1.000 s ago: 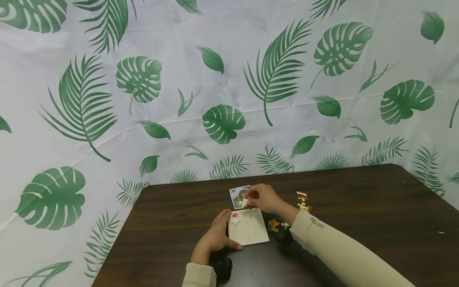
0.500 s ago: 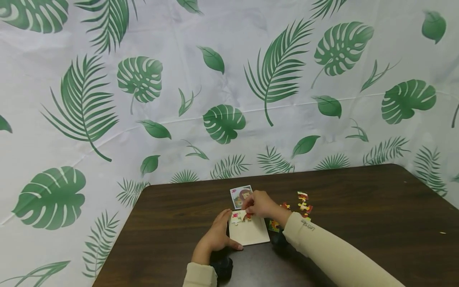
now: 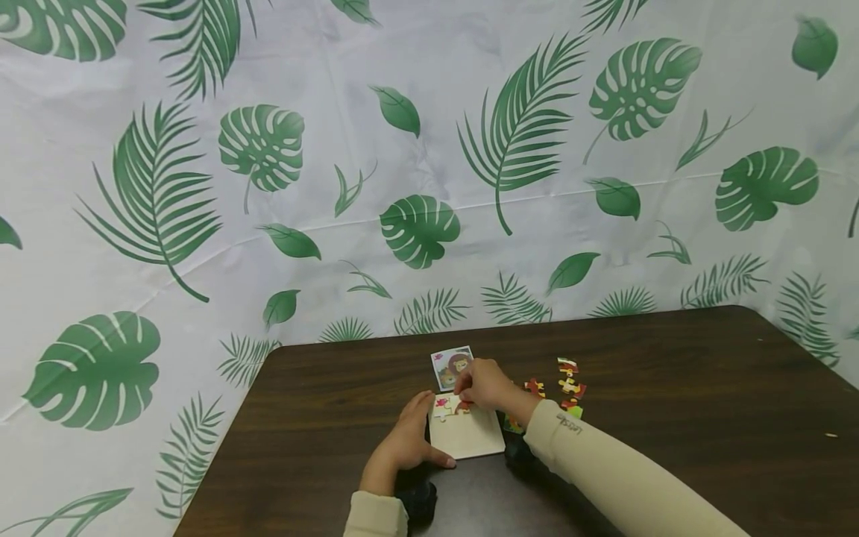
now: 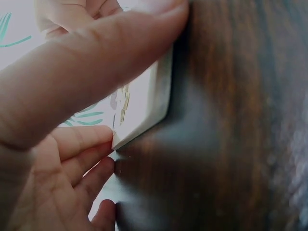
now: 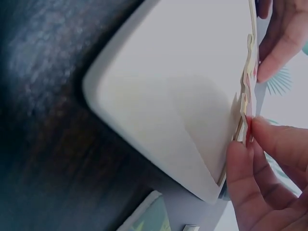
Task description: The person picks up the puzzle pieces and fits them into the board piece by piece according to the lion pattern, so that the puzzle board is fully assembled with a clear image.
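A square, pale wooden puzzle board (image 3: 473, 436) lies on the dark table. My left hand (image 3: 406, 440) holds it along its left side, thumb at the near edge and fingers at the far left corner. My right hand (image 3: 490, 384) pinches a red-brown jigsaw piece (image 5: 246, 127) between thumb and fingers at the board's far side. Left of that sits another piece (image 3: 441, 405), white with a pink shape, in the far left corner; the two look side by side. Whether the pinched piece lies fully flat I cannot tell. My right fingers partly cover it.
Behind the board lies a picture card (image 3: 443, 365) with a lion, partly covered by my right hand. Several loose jigsaw pieces (image 3: 570, 386) lie to the right, some partly behind my right wrist. A leaf-patterned cloth (image 3: 416, 231) hangs beyond the table (image 3: 322, 418).
My right hand has brought the red-brown piece down from over the card onto the board's far side, beside the pink-and-white piece. The left hand stays in place on the board.
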Motion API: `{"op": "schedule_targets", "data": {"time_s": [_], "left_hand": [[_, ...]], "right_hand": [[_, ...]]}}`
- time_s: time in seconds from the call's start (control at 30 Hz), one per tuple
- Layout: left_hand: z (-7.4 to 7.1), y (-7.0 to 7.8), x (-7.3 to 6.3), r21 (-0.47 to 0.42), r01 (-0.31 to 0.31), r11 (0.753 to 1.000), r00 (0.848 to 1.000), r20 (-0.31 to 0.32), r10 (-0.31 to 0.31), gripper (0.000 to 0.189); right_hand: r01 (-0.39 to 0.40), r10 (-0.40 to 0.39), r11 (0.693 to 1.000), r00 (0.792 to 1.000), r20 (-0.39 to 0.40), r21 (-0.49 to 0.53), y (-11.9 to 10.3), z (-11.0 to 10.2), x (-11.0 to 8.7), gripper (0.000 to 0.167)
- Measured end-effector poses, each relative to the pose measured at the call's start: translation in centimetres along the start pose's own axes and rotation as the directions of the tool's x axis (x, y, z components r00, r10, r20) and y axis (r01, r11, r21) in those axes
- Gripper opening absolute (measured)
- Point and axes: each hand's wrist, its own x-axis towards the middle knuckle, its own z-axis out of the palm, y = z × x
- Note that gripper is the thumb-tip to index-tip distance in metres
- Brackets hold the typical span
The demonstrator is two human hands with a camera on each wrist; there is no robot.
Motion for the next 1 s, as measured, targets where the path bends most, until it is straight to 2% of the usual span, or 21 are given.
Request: {"op": "schedule_targets", "data": {"time_s": [0.4, 0.67, 1.0], "left_hand": [[-0.17, 0.38, -0.16, 0.124, 0.002, 0.992, 1.0, -0.022, 0.001, 0.104], [-0.15, 0.46, -0.26, 0.118, 0.027, 0.993, 1.0, -0.01, -0.026, 0.105], [-0.29, 0.56, -0.26, 0.116, 0.033, 0.993, 0.999, -0.003, -0.033, 0.105]], "right_hand": [[0.047, -0.049, 0.997, 0.998, -0.044, -0.058, -0.05, 0.65, 0.0, 0.019], [0.026, -0.028, 0.999, 0.998, -0.058, -0.04, -0.27, 0.69, -0.17, 0.019], [-0.023, 0.023, 1.0, 0.998, -0.065, -0.01, -0.74, 0.57, -0.42, 0.02]]}}
